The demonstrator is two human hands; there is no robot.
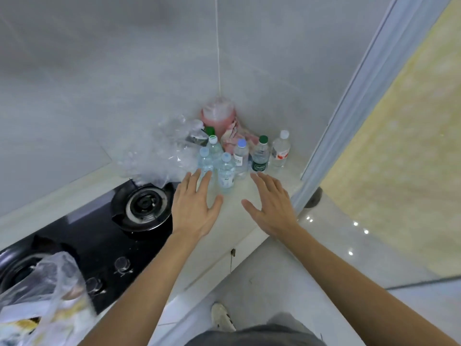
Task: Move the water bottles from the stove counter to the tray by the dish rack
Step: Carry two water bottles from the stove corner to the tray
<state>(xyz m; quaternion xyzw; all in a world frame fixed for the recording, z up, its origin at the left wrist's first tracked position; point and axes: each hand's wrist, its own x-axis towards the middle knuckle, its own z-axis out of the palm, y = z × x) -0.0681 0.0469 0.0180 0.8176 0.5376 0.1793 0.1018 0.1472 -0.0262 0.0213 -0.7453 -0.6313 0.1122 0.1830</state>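
Here the bottles [225,168] stand clustered in the corner of the pale worktop [239,196], six of them showing, all upright with caps pointing up and long axes vertical. Behind them, against the wall, sits a pink jug [218,116] wrapped in film, and crumpled clear plastic [164,151] crowds the cluster's left side, touching or nearly touching the nearest bottles (the blur makes it hard to say which). A black hob [99,233] with a round burner [143,206] lies left of the hands, and a plastic bag [42,290] rests over its near end. To the right, a grey door frame [336,121] borders the worktop.

The left hand [194,208] reaches palm down, fingers [205,182] spread and open, their tips just before the front-left bottle [205,159]; whether they touch it I cannot tell. The right hand [272,206] is likewise flat and open, holding nothing, its fingertips near the green-labelled bottle [260,156].
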